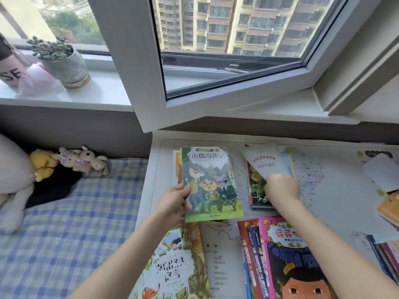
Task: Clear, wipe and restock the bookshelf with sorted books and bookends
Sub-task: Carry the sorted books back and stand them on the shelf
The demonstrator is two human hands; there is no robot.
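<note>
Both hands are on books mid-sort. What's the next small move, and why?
Likely lower the green book flat onto the pile under it and let go. The left hand grips it only by its left edge, right over that pile, while the right hand holds a pale booklet over the dark-covered stack.
</note>
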